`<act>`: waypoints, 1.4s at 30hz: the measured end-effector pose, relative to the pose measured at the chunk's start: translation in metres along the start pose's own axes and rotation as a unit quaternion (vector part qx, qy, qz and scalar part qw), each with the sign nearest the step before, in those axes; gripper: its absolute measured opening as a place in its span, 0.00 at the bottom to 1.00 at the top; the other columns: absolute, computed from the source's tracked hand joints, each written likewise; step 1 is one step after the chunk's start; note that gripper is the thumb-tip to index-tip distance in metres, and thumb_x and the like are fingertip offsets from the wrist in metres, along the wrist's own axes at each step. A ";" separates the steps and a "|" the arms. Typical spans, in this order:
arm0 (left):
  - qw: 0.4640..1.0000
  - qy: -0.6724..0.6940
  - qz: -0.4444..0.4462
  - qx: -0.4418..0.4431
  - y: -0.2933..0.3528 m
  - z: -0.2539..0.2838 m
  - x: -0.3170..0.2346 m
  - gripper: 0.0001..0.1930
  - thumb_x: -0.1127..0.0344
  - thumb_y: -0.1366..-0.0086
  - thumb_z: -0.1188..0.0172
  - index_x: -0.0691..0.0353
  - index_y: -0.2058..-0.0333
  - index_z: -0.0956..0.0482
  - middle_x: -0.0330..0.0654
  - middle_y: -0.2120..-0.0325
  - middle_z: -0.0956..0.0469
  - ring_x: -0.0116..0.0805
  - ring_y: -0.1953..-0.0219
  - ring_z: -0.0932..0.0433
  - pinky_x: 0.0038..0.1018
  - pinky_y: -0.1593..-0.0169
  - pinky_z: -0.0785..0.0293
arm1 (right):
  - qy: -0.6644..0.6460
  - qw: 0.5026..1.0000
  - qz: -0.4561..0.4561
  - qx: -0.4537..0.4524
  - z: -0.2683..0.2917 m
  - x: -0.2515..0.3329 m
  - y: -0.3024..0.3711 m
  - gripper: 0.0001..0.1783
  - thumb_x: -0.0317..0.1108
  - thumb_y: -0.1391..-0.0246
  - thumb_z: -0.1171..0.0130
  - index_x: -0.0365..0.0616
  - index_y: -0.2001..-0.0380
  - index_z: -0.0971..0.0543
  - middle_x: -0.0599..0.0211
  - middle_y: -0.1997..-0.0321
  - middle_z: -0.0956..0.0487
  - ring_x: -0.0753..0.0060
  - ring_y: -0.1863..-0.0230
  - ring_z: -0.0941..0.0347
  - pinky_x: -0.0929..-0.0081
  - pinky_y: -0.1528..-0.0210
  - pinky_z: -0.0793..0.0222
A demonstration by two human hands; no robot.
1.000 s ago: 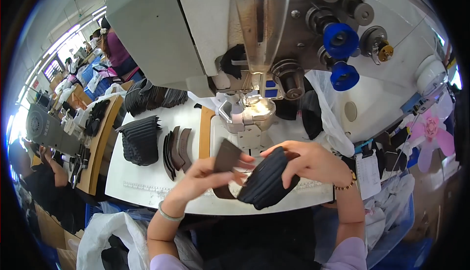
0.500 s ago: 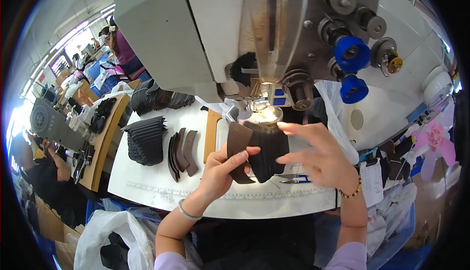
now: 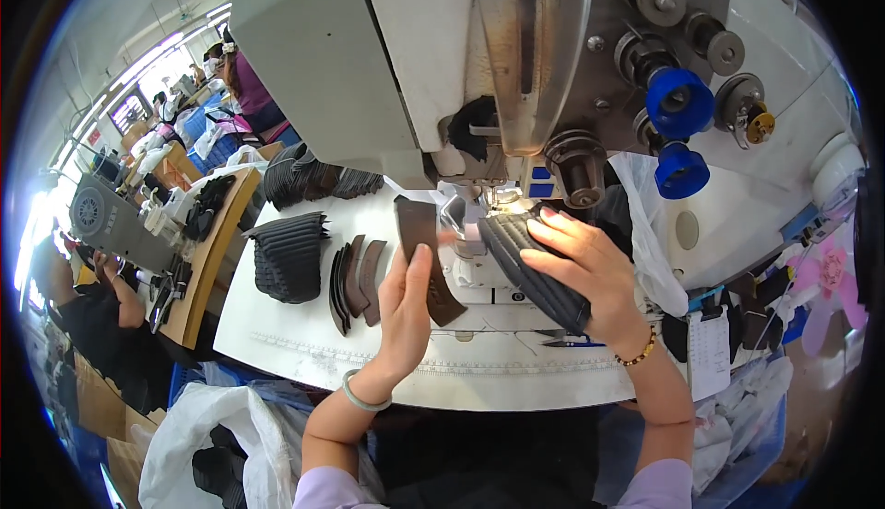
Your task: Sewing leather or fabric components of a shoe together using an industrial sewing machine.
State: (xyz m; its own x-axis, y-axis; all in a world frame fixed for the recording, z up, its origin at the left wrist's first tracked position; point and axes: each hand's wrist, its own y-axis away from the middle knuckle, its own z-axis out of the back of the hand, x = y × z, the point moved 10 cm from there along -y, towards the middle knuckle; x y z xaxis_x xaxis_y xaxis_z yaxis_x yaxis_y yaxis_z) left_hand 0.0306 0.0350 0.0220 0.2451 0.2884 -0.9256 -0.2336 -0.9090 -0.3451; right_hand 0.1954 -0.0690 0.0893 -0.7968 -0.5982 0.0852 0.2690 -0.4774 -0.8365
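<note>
My left hand point(image 3: 404, 315) grips a dark brown curved strip point(image 3: 444, 297), thumb lying over it and fingers mostly hidden behind. My right hand point(image 3: 601, 288) is closed on a black quilted panel point(image 3: 527, 271), which tilts down to the right just in front of the sewing machine's lit needle area point(image 3: 502, 197). The strip and the panel are apart. Left of my left hand, several loose curved strips, brown point(image 3: 367, 278) and black point(image 3: 339, 290), lie on the white table point(image 3: 442, 371). A stack of black ribbed pieces point(image 3: 288, 265) sits beyond them.
The sewing machine's grey head point(image 3: 323, 57) hangs over the work. Thread snips point(image 3: 570, 339) lie near my right wrist. More stacked pieces point(image 3: 300, 177) stand at the back left. A white bag point(image 3: 198, 435) is below the table's left edge. A co-worker point(image 3: 101, 325) sits at left.
The panel has come away from the needle area, turned, and is now in my right hand, which was spread before. My left hand has moved slightly left with the strip, now more upright.
</note>
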 end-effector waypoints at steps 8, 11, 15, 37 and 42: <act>0.977 -0.135 -0.117 0.115 -0.005 -0.019 -0.025 0.15 0.77 0.33 0.44 0.67 0.48 0.23 0.35 0.65 0.29 0.16 0.68 0.30 0.14 0.67 0.33 | 0.010 1.000 0.007 0.028 -0.015 -0.006 0.009 0.23 0.29 0.54 0.40 0.51 0.51 0.19 0.65 0.42 0.25 0.58 0.39 0.31 0.64 0.40 0.32; 0.954 -0.169 -0.120 0.219 0.000 -0.027 -0.034 0.24 0.82 0.41 0.44 0.65 0.44 0.25 0.40 0.68 0.30 0.28 0.69 0.28 0.22 0.63 0.30 | 0.020 1.000 0.015 0.014 -0.016 -0.003 0.013 0.21 0.29 0.52 0.42 0.52 0.52 0.19 0.66 0.42 0.25 0.59 0.40 0.30 0.63 0.39 0.31; 0.858 -0.376 -0.280 0.211 -0.001 -0.034 -0.043 0.28 0.81 0.48 0.41 0.63 0.45 0.23 0.40 0.69 0.32 0.34 0.69 0.29 0.28 0.63 0.29 | 0.033 0.999 0.023 0.003 -0.018 -0.007 0.016 0.19 0.31 0.50 0.42 0.52 0.53 0.19 0.66 0.43 0.25 0.60 0.40 0.30 0.63 0.39 0.31; 0.705 -0.427 -0.538 0.177 0.021 -0.053 -0.058 0.20 0.72 0.47 0.41 0.66 0.52 0.19 0.44 0.53 0.23 0.41 0.49 0.23 0.37 0.44 0.22 | 0.034 0.998 0.046 -0.028 -0.018 -0.008 0.019 0.18 0.31 0.55 0.37 0.52 0.57 0.16 0.67 0.47 0.22 0.61 0.43 0.29 0.64 0.40 0.28; 0.708 -0.437 -0.520 0.191 0.018 -0.055 -0.063 0.22 0.73 0.48 0.41 0.66 0.52 0.20 0.45 0.53 0.23 0.42 0.50 0.23 0.36 0.45 0.22 | 0.039 0.998 0.038 -0.030 -0.016 -0.006 0.018 0.18 0.31 0.56 0.36 0.51 0.57 0.16 0.68 0.48 0.22 0.61 0.44 0.28 0.65 0.42 0.27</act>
State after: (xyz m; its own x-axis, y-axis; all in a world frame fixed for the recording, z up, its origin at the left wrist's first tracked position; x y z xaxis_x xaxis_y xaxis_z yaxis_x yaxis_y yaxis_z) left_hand 0.0627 -0.0165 0.0823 -0.1647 0.9705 0.1761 -0.6333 0.0328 -0.7732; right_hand 0.1962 -0.0641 0.0655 -0.8162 -0.5775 -0.0196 0.2981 -0.3918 -0.8704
